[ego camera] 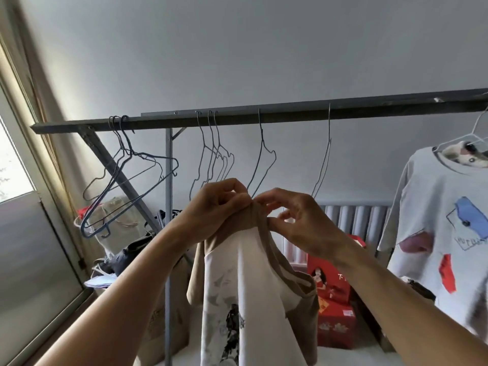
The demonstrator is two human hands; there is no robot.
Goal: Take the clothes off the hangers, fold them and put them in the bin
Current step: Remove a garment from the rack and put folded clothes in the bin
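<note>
Pinching tan shirt [248, 273] at collar — L hand [216, 207], R hand [306, 223] — fingers curled

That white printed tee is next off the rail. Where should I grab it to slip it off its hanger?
Probably pinch the collar band of the white tee, reaching from its front, which faces you. The wire hanger rises through that neck opening, so stretching the collar there should let one hanger arm slip out.

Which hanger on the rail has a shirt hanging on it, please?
The white hanger at the far right, carrying the printed T-shirt; the others hang bare.
</note>
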